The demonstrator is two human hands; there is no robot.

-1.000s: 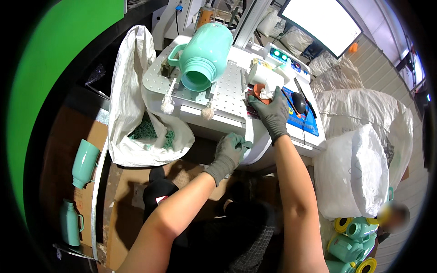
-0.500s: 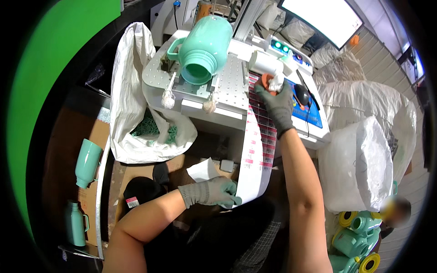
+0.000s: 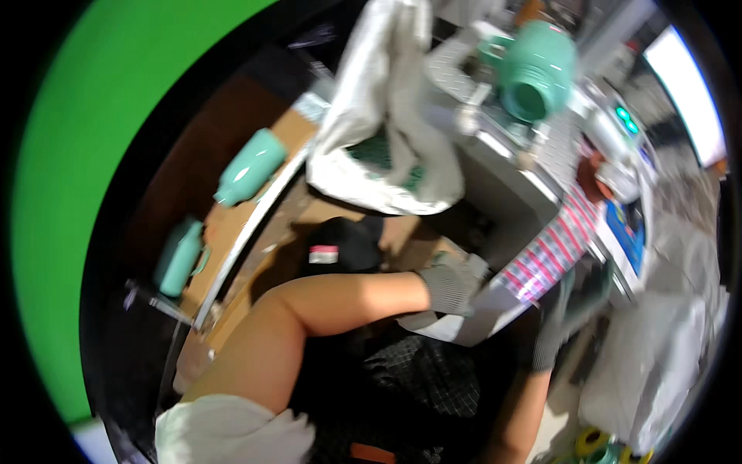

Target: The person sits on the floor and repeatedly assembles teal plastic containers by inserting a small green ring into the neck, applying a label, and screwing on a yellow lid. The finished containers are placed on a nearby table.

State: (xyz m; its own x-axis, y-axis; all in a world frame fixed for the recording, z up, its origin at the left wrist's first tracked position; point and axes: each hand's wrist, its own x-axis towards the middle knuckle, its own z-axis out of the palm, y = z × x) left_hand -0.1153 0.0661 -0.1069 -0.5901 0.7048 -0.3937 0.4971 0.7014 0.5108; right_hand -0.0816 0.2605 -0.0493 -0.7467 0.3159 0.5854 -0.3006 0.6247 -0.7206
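A long strip of labels with red and white print hangs over the workbench edge, its plain white lower end curling above my lap. My left hand, in a grey knitted glove, is at the left edge of the strip; blur hides its grip. To the right of the strip my right hand, also gloved, looks open and is smeared by motion. An orange-brown object with a white crumpled piece beside it rests on the bench where the strip begins. A mint-green jug body lies on the perforated bench plate, mouth toward me.
A white sack with green scraps hangs at the bench's left side. Two mint-green jug bodies, one nearer and one farther, lie on cardboard at left. A translucent bag stands at right. A bright screen is at upper right.
My view has swung left, shifting the scene rightward. My right hand has left the orange-brown object and dropped beside the strip. My left hand stays by the strip's lower part.
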